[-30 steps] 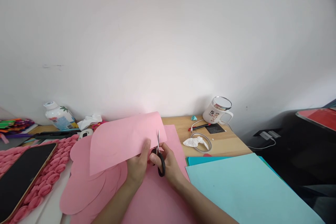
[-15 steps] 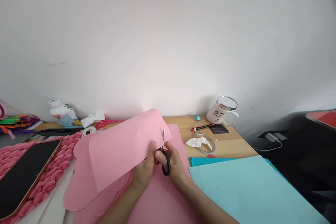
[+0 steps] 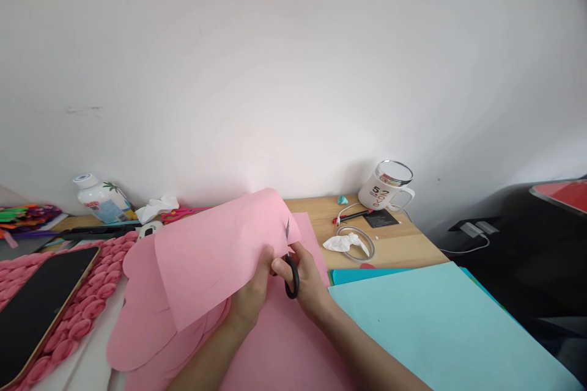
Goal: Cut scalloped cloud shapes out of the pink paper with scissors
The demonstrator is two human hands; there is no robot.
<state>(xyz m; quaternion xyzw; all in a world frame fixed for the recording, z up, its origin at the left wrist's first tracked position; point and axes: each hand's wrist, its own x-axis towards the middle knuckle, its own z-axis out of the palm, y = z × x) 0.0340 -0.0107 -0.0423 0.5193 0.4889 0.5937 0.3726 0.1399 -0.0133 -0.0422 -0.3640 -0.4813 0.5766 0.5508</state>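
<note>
My left hand [image 3: 253,290] pinches the lower edge of a pink sheet of paper [image 3: 215,250], which is lifted and curls over at its top right. Faint curved lines show on the sheet. In my right hand [image 3: 305,275] is a pair of scissors [image 3: 292,277] with black handles, fingers closed round the loops. One blade stands in front of the sheet near its right side. Beneath lie pink cut-outs with rounded edges [image 3: 137,324] on the left and a flat pink sheet [image 3: 284,342] under my hands.
Light blue sheets [image 3: 426,317] lie on the right. Behind them are a white mug [image 3: 383,189], a cable [image 3: 370,244], a crumpled tissue [image 3: 342,243] and a pen [image 3: 353,216]. On the left are a phone [image 3: 41,305] on a pink braided mat [image 3: 94,299] and a white bottle [image 3: 103,198].
The view has shifted slightly to the right. The scissors' handles look closer together, with the blade still at the right side of the pink sheet. Both hands keep their hold.
</note>
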